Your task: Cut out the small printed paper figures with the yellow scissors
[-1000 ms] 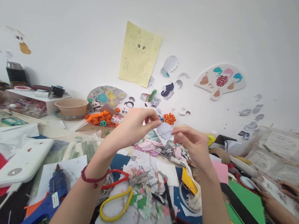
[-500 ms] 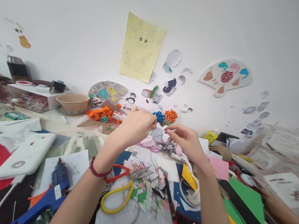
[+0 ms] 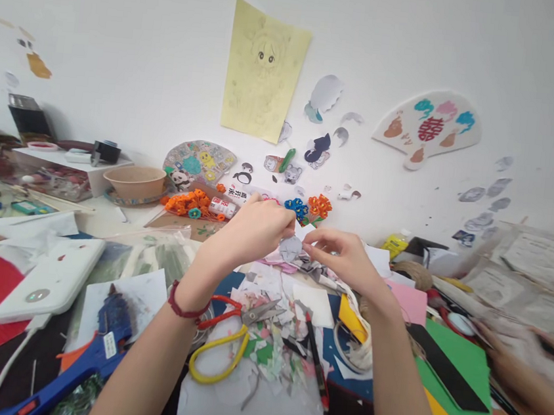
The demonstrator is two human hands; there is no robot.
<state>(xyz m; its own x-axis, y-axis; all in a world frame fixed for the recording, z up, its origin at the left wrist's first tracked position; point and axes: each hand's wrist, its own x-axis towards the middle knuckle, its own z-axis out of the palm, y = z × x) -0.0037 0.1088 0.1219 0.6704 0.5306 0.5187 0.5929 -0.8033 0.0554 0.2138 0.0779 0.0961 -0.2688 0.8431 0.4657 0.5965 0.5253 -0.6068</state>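
Between my two hands is a small round paper cutout (image 3: 291, 249), pale grey with faint lines on it. My left hand (image 3: 265, 228), wearing a dark red cord bracelet at the wrist, is closed with its fingertips on the cutout's upper left edge. From the other side, my right hand (image 3: 336, 252) pinches with thumb and forefinger at its right edge. Beneath lies a heap of grey and pink paper scraps (image 3: 317, 270). Nearer to me, scissors (image 3: 228, 341) with one red and one yellow handle rest partly open on white paper (image 3: 256, 410) among more snippets.
A blue glue gun (image 3: 110, 329) and a white power bank (image 3: 51, 283) with cable lie at left. To the right are a black-and-red pen-shaped tool (image 3: 317, 363), a tape roll (image 3: 348, 353) and green paper (image 3: 458, 365). Another person's arm (image 3: 522, 372) reaches in at far right.
The view has tilted slightly downward relative to the wall. The paper cutout has turned to show its round face more, and my right fingertips are nearer its edge. The other person's arm has shifted.
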